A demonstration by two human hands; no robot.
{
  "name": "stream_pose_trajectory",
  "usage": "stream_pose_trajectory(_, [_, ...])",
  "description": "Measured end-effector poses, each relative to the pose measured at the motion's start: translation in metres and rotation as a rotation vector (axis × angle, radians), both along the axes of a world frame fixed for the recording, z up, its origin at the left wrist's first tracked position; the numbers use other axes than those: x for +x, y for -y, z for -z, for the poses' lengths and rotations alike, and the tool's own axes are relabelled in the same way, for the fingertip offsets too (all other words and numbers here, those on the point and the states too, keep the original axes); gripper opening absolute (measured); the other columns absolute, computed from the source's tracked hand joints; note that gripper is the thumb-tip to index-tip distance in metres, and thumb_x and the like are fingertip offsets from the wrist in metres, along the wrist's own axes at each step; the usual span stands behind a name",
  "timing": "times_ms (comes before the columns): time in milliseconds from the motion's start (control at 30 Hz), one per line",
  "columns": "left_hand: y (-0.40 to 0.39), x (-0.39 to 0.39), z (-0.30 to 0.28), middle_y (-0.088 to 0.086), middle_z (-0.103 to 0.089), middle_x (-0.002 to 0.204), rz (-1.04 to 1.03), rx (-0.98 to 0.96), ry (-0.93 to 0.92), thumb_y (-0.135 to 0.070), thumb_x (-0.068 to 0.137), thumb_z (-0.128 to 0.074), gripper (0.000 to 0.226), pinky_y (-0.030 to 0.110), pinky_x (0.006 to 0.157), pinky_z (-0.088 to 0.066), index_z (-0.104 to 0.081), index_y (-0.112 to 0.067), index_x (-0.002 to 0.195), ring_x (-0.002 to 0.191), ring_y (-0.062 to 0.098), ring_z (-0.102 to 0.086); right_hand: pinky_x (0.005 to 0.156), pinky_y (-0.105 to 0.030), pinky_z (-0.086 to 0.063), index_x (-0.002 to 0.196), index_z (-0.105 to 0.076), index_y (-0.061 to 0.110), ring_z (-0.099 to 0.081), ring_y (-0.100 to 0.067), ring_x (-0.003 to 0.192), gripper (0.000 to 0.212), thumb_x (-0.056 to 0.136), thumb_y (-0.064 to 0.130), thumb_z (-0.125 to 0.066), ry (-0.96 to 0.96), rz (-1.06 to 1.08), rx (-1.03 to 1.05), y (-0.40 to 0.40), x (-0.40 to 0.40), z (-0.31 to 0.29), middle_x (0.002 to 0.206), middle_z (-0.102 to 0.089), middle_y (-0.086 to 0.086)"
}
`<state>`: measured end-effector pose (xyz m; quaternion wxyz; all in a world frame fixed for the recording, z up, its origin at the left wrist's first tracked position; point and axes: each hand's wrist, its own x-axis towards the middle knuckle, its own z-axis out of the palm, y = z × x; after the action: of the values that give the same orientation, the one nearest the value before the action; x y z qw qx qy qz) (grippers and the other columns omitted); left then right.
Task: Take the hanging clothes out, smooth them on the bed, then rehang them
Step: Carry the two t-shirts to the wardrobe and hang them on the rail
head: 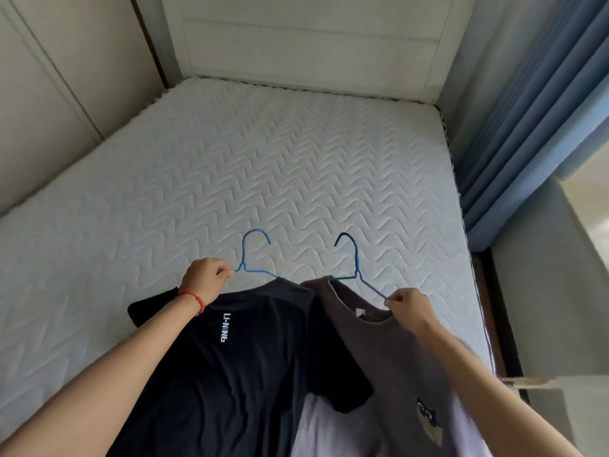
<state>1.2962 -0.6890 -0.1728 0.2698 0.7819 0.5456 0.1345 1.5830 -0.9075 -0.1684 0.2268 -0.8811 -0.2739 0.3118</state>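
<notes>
Shirts (250, 357) on hangers (253, 255), quilted mattress (263, 166)

1. Black T-shirt (237, 367) lies flat on the near left of the mattress (296, 166), its light-blue hanger (253, 255) half out.
2. Grey-brown T-shirt (389, 364) lies just right, overlapping, dark-blue hanger (354, 262) poking far.

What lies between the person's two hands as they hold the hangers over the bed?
In the head view, between the left hand and right hand lie the black T-shirt's collar and the grey T-shirt's shoulder, overlapping.
</notes>
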Motion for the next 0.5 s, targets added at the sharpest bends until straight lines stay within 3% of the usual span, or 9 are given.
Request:
stream_pose_trajectory(100, [0.021, -0.024, -0.038, 0.014, -0.072, 0.086, -0.071, 0.021, 0.033, -0.012, 0.084, -0.061, 0.015, 0.035, 0.078, -0.05, -0.073, -0.003, 0.085, 0.084, 0.029, -0.065, 0.07, -0.028, -0.04, 0.086, -0.068, -0.011, -0.055, -0.021, 0.078, 0.021, 0.079, 0.007, -0.062, -0.127, 0.009, 0.042, 0.001, -0.019, -0.033, 0.084, -0.068, -0.022])
stream_pose_trajectory(200, [0.04, -0.055, -0.077, 0.013, -0.071, 0.081, -0.166, 0.06, 0.055, -0.011, 0.083, -0.061, 0.015, 0.036, 0.079, -0.052, -0.073, -0.002, 0.081, 0.081, 0.028, -0.064, 0.062, -0.03, -0.04, 0.086, -0.058, -0.023, -0.05, -0.022, 0.068, 0.03, 0.073, 0.004, -0.065, -0.265, -0.018, 0.111, 0.0, -0.042, -0.066, 0.068, -0.056, -0.019])
stream_pose_trajectory(267, [0.052, -0.078, -0.102, 0.009, -0.066, 0.073, -0.23, 0.076, 0.055, -0.01, 0.082, -0.061, 0.016, 0.033, 0.075, -0.049, -0.072, 0.0, 0.076, 0.076, 0.025, -0.062, 0.06, -0.031, -0.041, 0.071, -0.064, -0.011, -0.051, -0.023, 0.064, 0.014, 0.075, 0.003, -0.063, -0.301, -0.098, 0.142, -0.004, -0.065, -0.091, 0.064, -0.055, -0.016])
stream_pose_trajectory(367, [0.07, -0.12, -0.137, 0.009, -0.056, 0.062, -0.327, 0.092, 0.043, -0.011, 0.08, -0.06, 0.023, 0.028, 0.064, -0.042, -0.064, -0.006, 0.058, 0.064, 0.022, -0.052, 0.055, -0.026, -0.037, 0.057, -0.056, 0.004, -0.046, -0.018, 0.052, 0.023, 0.079, 0.001, -0.06, -0.323, -0.258, 0.177, -0.01, -0.107, -0.125, 0.05, -0.05, -0.009])
stream_pose_trajectory(500, [0.096, -0.187, -0.181, 0.008, -0.051, 0.06, -0.458, 0.13, 0.049, -0.014, 0.08, -0.06, 0.025, 0.027, 0.063, -0.039, -0.053, -0.014, 0.056, 0.061, 0.019, -0.046, 0.058, -0.028, -0.039, 0.065, -0.058, 0.0, -0.048, -0.021, 0.051, 0.015, 0.08, 0.001, -0.059, -0.358, -0.35, 0.24, -0.022, -0.163, -0.163, 0.052, -0.052, -0.01])
